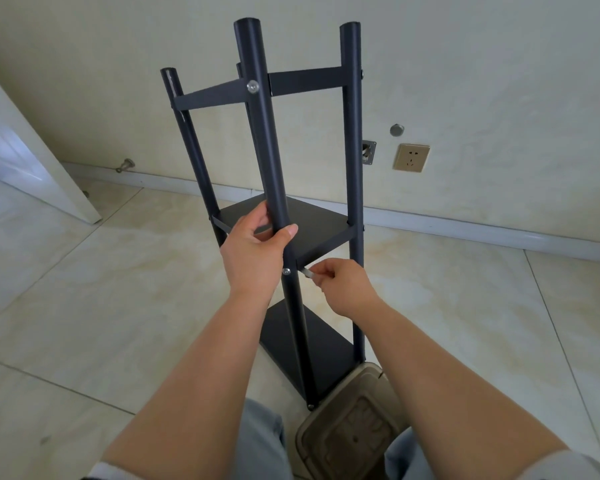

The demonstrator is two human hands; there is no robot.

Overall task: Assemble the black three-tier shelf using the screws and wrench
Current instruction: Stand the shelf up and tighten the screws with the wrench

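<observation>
The black three-tier shelf point(321, 223) stands upright on the tiled floor, close in front of me. My left hand point(253, 244) grips its near front post point(262, 133) just above the middle board. A silver screw point(286, 271) sits in that post at the middle board's corner. My right hand point(340, 282) pinches a small silver wrench point(308, 272) just right of that screw. Another silver screw point(253, 86) shows in the same post at the top tier. The bottom board point(291, 327) lies partly behind my arms.
A beige plastic stool point(354, 424) stands between my knees against the shelf's base. The wall behind carries a socket point(410, 157) and a metal bracket point(368, 151). A white door point(32, 147) leans open at the left, with a doorstop point(125, 165) on the skirting.
</observation>
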